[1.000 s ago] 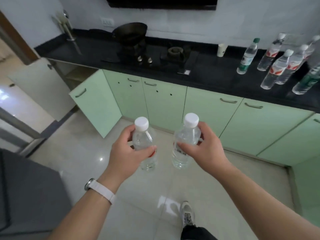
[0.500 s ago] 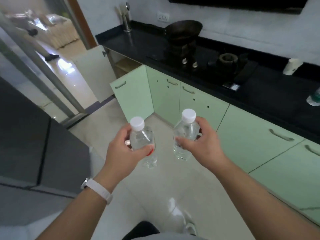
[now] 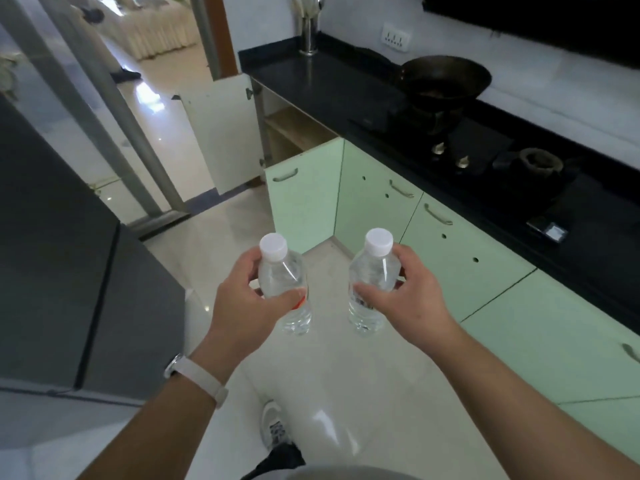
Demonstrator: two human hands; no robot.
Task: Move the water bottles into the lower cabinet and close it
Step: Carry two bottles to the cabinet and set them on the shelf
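Observation:
I hold two clear water bottles with white caps upright over the floor. My left hand (image 3: 244, 301) grips the left bottle (image 3: 285, 275), and my right hand (image 3: 403, 296) grips the right bottle (image 3: 372, 271). Ahead at the far left end of the counter stands the lower cabinet (image 3: 294, 131), open, with a wooden shelf inside. Its green door (image 3: 303, 202) swings out toward me and a white door (image 3: 221, 133) swings out on the other side. The cabinet's lower part is hidden behind the green door.
A black countertop (image 3: 329, 81) carries a wok (image 3: 446, 77) on a stove and a metal utensil holder (image 3: 309, 32). Closed green cabinet doors (image 3: 460, 258) run along the right. A dark grey appliance (image 3: 69, 254) stands at left. A glass doorway (image 3: 114, 98) lies beyond.
The view has swung left and moved closer to the open cabinet. The bottles on the counter at right have left the frame. Both hands still hold their bottles.

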